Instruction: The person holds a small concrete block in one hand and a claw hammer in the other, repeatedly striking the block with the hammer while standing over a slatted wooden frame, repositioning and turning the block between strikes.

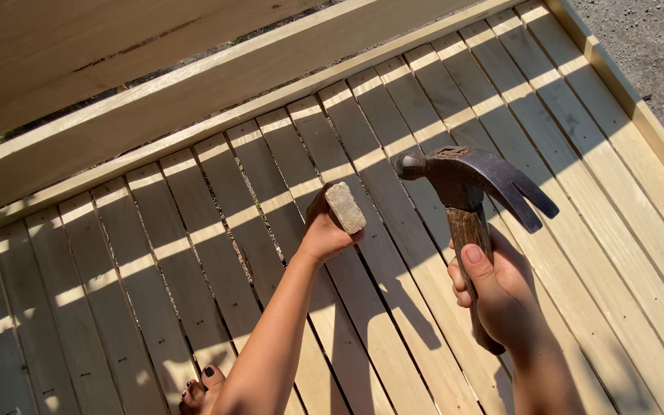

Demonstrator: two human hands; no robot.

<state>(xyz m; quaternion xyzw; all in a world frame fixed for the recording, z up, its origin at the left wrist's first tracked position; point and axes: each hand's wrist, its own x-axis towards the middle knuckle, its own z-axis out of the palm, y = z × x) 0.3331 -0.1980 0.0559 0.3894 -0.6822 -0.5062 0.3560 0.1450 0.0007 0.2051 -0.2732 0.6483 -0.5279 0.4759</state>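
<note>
The right hand (501, 296) has a closed grip around the wooden handle of a claw hammer (466, 188), thumb pressed along the shaft, with the dark steel head raised above the work and its face pointing left. The left hand (324, 230) is closed around a small pale block (345, 207), gripping its lower part so its upper end sticks out above the fingers, just left of the hammer's face but apart from it. Both hover over a floor of pale wooden slats (194, 253) striped with sun and shadow, edged by a raised board frame (194, 100) on the far side. A bare foot (201, 388) shows at the near edge. By the look of it this is the moment before a strike, so the next move calls for a steady block and a square, controlled blow clear of the fingers.
</note>
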